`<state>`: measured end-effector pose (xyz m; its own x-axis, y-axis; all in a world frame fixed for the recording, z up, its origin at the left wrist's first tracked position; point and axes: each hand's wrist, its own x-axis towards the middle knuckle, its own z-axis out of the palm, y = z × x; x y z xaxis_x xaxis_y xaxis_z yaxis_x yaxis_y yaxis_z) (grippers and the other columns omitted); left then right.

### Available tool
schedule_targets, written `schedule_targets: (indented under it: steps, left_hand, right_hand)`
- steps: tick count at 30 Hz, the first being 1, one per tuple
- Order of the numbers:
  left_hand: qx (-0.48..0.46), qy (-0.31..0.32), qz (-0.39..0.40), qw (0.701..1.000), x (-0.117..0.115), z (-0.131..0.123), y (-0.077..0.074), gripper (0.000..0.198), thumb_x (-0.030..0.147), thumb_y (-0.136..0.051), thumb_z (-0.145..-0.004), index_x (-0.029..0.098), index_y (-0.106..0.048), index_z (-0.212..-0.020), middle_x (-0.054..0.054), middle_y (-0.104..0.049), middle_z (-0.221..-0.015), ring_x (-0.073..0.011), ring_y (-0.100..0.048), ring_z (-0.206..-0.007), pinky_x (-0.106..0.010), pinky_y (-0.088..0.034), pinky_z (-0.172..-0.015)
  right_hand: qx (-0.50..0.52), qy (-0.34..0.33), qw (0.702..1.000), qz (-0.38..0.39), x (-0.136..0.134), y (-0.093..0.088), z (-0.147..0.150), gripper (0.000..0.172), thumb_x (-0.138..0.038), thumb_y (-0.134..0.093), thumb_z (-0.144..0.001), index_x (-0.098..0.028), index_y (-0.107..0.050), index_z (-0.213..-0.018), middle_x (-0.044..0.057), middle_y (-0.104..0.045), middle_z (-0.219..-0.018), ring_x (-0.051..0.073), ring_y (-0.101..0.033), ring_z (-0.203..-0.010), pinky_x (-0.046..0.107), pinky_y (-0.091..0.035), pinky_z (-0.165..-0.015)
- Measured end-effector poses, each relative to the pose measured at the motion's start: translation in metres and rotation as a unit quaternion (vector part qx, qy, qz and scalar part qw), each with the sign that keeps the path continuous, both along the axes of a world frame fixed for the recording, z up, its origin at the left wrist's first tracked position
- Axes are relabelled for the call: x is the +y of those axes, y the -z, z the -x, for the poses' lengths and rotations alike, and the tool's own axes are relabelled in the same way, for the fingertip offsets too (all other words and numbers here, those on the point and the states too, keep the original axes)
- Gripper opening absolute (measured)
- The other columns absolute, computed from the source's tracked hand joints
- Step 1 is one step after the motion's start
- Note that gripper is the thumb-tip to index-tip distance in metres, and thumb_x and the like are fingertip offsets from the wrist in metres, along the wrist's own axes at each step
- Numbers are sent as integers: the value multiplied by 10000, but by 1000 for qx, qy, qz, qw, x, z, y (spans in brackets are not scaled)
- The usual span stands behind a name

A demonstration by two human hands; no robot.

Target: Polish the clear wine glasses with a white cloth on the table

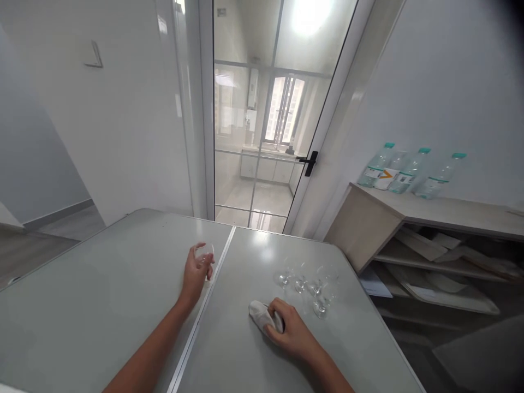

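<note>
My left hand [195, 273] is closed round a small clear glass [204, 253], held upright just above the grey table [102, 295] near its centre seam. My right hand [289, 326] rests on the table with its fingers curled over a crumpled white cloth [261, 316]. Several small clear stemmed glasses [309, 285] stand in a loose group on the table just beyond and to the right of my right hand, apart from it.
A wooden shelf unit [368, 224] stands close to the table's right edge, with three water bottles [403, 171] on top and boards on its lower shelves. A glass door [270, 125] with a black handle lies behind the table.
</note>
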<state>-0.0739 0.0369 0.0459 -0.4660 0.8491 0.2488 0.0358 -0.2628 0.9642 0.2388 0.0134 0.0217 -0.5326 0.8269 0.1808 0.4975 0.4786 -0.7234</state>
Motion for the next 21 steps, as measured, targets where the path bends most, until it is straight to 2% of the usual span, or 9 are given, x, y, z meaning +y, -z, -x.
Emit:
schedule_targets:
  steps: [2, 4, 6, 8, 10, 12, 14, 17, 21]
  left_hand:
    - [-72, 96, 11, 993, -1, -22, 11, 598, 536, -723, -831, 266, -429, -1276, 93, -552, -719, -37, -393, -389, -157, -337, -398]
    - [-91, 184, 39, 978, -4, -43, 21, 621, 493, -806, -763, 250, -453, -1212, 110, -515, -672, -28, -353, -372, -151, -298, -372]
    - [-80, 268, 71, 958, -12, -60, 29, 622, 466, -859, -705, 225, -489, -1142, 64, -595, -752, -25, -375, -375, -164, -295, -357]
    - [-80, 336, 92, 934, -21, -75, 32, 629, 464, -893, -658, 207, -517, -1091, -7, -661, -904, -28, -431, -410, -172, -313, -368]
    - [-97, 400, 97, 906, -30, -85, 32, 623, 482, -907, -633, 192, -537, -1042, -21, -660, -900, -32, -451, -442, -170, -323, -397]
    - [-100, 457, 98, 879, -36, -91, 30, 607, 494, -909, -629, 184, -542, -1000, 12, -620, -770, -35, -431, -439, -165, -316, -410]
    - [-80, 483, 106, 865, -39, -93, 28, 580, 470, -908, -648, 190, -534, -993, 47, -572, -674, -40, -408, -416, -162, -303, -400]
    - [-68, 462, 108, 878, -38, -91, 26, 524, 420, -885, -703, 209, -509, -1000, 75, -541, -616, -41, -378, -380, -162, -283, -377]
    - [-97, 424, 83, 897, -34, -87, 26, 501, 403, -867, -734, 220, -477, -989, 90, -530, -575, -42, -378, -356, -164, -298, -395]
  right_hand:
    - [46, -4, 998, 34, 0, 1, 0, 116, -284, -616, -826, -207, -543, -779, -9, -575, -802, 168, -531, -763, 273, -416, -754]
    - [151, 9, 984, 93, 1, 4, 1, 194, -385, -593, -888, -207, -562, -817, 3, -573, -805, 179, -542, -766, 278, -432, -738]
    - [272, 38, 949, 156, 1, 7, 4, 257, -473, -567, -918, -215, -577, -916, 20, -598, -846, 195, -565, -772, 286, -459, -719]
    - [350, 63, 914, 197, 0, 9, 8, 292, -510, -564, -920, -229, -570, -1000, 36, -629, -887, 206, -587, -762, 299, -482, -703]
    - [374, 72, 899, 215, -2, 10, 11, 318, -525, -573, -914, -239, -570, -1051, 53, -656, -925, 220, -611, -773, 317, -503, -710]
    - [374, 68, 902, 206, -2, 10, 13, 345, -538, -592, -900, -238, -589, -1071, 80, -673, -1020, 246, -639, -862, 346, -523, -768]
    - [369, 71, 908, 185, -1, 10, 14, 345, -534, -611, -891, -232, -603, -1057, 97, -661, -1135, 269, -641, -984, 367, -525, -843]
    - [343, 89, 919, 170, 2, 12, 12, 347, -528, -592, -903, -228, -585, -1077, 102, -649, -1173, 274, -637, -1036, 361, -527, -857]
    - [290, 93, 937, 172, 3, 18, 11, 487, -503, -530, -942, -259, -452, -1355, 129, -594, -1318, 257, -650, -1033, 353, -548, -796]
